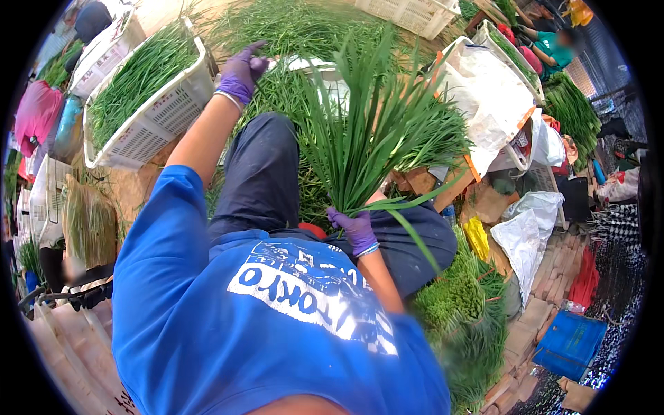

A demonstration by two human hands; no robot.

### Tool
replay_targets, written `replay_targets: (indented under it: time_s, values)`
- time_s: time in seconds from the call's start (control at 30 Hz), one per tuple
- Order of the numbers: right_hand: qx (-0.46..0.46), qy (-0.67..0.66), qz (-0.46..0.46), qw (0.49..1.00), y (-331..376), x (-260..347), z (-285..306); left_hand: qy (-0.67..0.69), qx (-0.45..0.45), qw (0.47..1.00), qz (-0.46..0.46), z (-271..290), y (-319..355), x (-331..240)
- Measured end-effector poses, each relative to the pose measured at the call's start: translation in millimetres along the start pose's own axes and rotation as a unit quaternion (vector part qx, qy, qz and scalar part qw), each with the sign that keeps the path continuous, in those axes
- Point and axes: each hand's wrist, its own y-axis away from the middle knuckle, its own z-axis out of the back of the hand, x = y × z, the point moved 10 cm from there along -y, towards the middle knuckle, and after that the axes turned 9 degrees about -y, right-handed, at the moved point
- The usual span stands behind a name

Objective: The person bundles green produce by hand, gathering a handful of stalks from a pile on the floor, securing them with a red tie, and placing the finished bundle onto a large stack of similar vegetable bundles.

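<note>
In a purple glove, my right hand (354, 232) grips the base of a bunch of Chinese chives (353, 138). The long flat leaves fan upward, and a few droop to the right across my thigh. My left hand (242, 72), gloved the same way, is stretched out to the upper left. Its fingers are apart and nothing shows in them. It is beside a white plastic crate (162, 121) filled with green leaves, above the loose chives (283, 86) heaped in front of me.
On the right, a white sheet (484, 90) lies over a crate. Bundled chives (460, 297) are stacked by my right side, with a blue box (568, 344) farther off. At the upper right sits a person in green (553, 52). A pale crate (411, 14) stands at the far edge.
</note>
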Motion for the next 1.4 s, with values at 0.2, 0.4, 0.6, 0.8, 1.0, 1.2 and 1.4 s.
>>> replay_targets:
  time_s: [0.2, 0.4, 0.6, 0.8, 1.0, 1.2, 1.4]
  values:
    - [0.028, 0.057, -0.009, 0.998, -0.5, -14.2, 4.2, 0.156, -0.145, 0.966, -0.144, 21.7, 46.4, -139.7]
    - [0.04, 0.068, -0.009, 0.997, -2.1, -9.9, -2.5, -0.195, 0.112, 0.893, -0.39, -102.4, 131.7, -231.4]
    - [0.066, 0.047, -0.035, 0.996, 3.5, -16.3, -7.3, -0.274, 0.202, 0.904, -0.256, -141.5, 134.5, -175.1]
    - [0.079, 0.019, -0.026, 0.996, 6.1, -19.2, -8.5, -0.216, 0.305, 0.921, -0.112, -152.8, 134.5, -141.9]
    - [0.053, 0.056, -0.045, 0.996, 6.7, -5.5, -15.6, -0.242, 0.295, 0.911, -0.156, -148.8, 136.0, -151.3]
    - [0.068, 0.047, -0.034, 0.996, 5.0, -8.9, -15.1, 0.097, 0.273, 0.955, 0.054, -150.1, 138.1, -117.3]
    - [0.063, 0.03, -0.062, 0.996, 4.8, -12.9, -16.9, 0.107, 0.214, 0.967, 0.089, -136.1, 127.8, -116.5]
